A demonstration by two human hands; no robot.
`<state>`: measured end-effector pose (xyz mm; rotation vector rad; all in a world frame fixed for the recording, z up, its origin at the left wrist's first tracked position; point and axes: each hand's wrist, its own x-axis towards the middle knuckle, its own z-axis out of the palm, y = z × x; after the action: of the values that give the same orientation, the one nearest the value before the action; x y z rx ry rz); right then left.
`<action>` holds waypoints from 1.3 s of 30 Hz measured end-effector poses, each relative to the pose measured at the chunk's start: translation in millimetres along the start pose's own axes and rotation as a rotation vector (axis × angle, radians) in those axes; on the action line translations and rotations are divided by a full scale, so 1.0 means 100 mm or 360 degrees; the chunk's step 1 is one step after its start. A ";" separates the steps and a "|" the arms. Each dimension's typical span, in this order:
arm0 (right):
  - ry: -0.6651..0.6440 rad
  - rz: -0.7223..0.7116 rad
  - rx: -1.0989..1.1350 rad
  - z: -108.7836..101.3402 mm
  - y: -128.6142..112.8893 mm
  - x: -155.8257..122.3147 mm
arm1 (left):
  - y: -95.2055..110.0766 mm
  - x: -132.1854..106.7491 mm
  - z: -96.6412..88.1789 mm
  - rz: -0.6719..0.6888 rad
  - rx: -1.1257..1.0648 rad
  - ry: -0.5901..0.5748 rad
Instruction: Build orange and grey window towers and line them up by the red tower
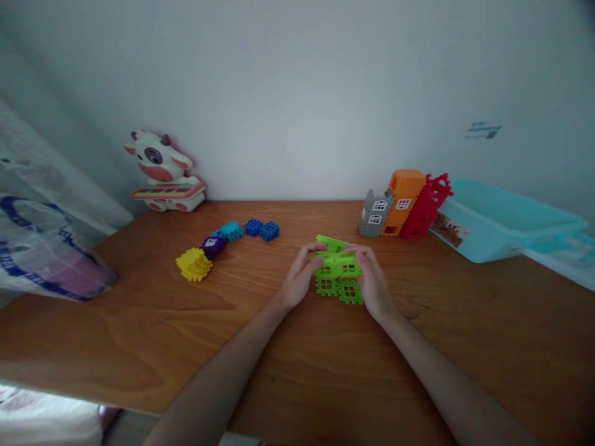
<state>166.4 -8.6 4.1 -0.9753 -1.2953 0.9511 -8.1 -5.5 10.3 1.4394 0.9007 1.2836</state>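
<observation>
The left hand [301,277] and right hand [372,280] grip a green plastic block model [338,267] from either side, on a wooden table [139,334]. A yellow block [193,264], a purple block [212,246] and blue blocks [263,230] lie to the left of the hands. Grey, orange and red block houses [404,207] stand beyond them to the right, beside a turquoise basket [502,220].

The left hand [300,275] and right hand [370,280] cover part of the green block shape [338,272], so I can't see all of it. The blue basket [506,217] is cut off at the right side. The bag [41,248] is cut off at the left side. The little paper [483,130] on the wall is too blurry to read, and the picture [449,230] on the basket is too small to tell.
</observation>
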 end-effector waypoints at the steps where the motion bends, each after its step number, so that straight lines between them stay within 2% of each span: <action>1: 0.0012 0.0010 0.0030 -0.02 0.01 0.01 | 0.00 0.01 -0.02 -0.0014 -0.0066 -0.0026; 5: 0.0089 0.0003 0.0101 -0.06 0.08 0.05 | -0.01 0.02 -0.02 -0.0078 -0.0177 -0.0126; 9: 0.0093 -0.0046 0.0062 -0.06 0.04 0.08 | -0.04 -0.01 -0.01 -0.0127 -0.0008 -0.0164; 14: 0.0039 -0.0041 0.0066 -0.03 -0.10 0.06 | -0.07 -0.02 -0.02 -0.0008 0.0406 -0.0077; 19: -0.0194 0.0244 0.0282 0.02 -0.10 0.03 | -0.01 0.00 -0.02 0.0104 0.0405 -0.0041; 23: -0.0248 0.0219 0.0308 0.07 -0.11 0.00 | -0.02 0.00 -0.01 0.0295 0.0530 -0.0033; 26: -0.0104 0.0170 0.0310 0.05 -0.15 0.02 | -0.06 0.00 0.00 0.0344 0.0630 -0.0013; 30: 0.0429 0.0131 0.0257 -0.14 -0.16 0.13 | -0.15 0.06 -0.05 0.0199 0.0564 0.0183; 32: 0.0601 0.0194 0.0248 -0.26 -0.12 0.21 | -0.21 0.12 -0.10 0.0079 0.0527 0.0299; 35: 0.0521 0.0367 0.0355 -0.39 -0.03 0.30 | -0.32 0.19 -0.17 -0.0026 0.0584 0.0397; 39: 0.0264 0.0631 0.0414 -0.38 0.05 0.32 | -0.38 0.24 -0.18 -0.0016 0.0816 0.0276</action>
<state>205.9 21.5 8.4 -1.0996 -0.8281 1.2770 -19.3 30.5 -20.6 1.7238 1.4271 1.2351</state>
